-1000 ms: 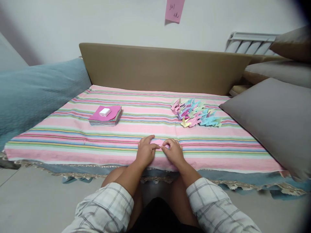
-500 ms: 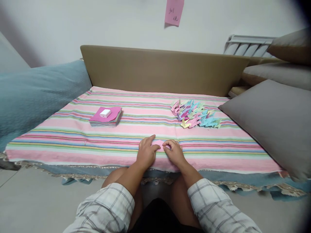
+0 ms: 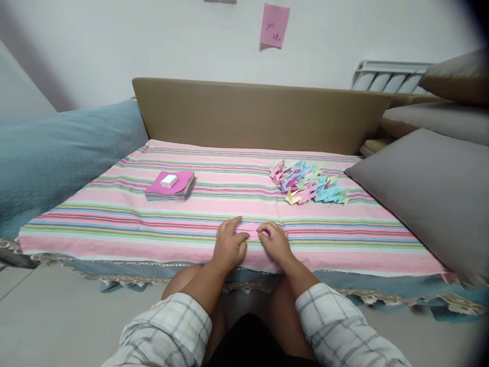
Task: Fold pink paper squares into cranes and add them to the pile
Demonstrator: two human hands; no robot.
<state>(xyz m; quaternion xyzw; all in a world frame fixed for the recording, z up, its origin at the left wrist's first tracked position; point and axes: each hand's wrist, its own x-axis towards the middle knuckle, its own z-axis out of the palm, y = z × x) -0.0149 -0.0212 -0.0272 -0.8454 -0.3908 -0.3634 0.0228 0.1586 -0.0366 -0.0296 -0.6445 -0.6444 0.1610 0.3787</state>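
Observation:
A small piece of folded pink origami paper (image 3: 251, 229) lies on the striped cloth between my two hands, close to the front edge. My left hand (image 3: 230, 245) rests over its left end, with thumb and index finger spread apart and the thumb pressing on the paper. At the right end, my right hand (image 3: 275, 243) has thumb and index finger pinched together on the paper. Part of the paper is hidden under the fingers. Beyond my right hand sits a cluster of folded paper cranes (image 3: 305, 183) in several pastel colours.
A stack of coloured paper squares (image 3: 168, 195) stands at left, topped by a small white box (image 3: 169, 181). The striped cloth (image 3: 229, 178) covers the seat. Grey cushions (image 3: 424, 188) border the right side, a blue-covered armrest (image 3: 72, 148) the left, and a brown backrest (image 3: 260, 112) the rear.
The view has tilted up slightly, so everything sits a little lower. My left thumb has shifted slightly left along the paper, leaving more of it showing. My right hand keeps its pinch.

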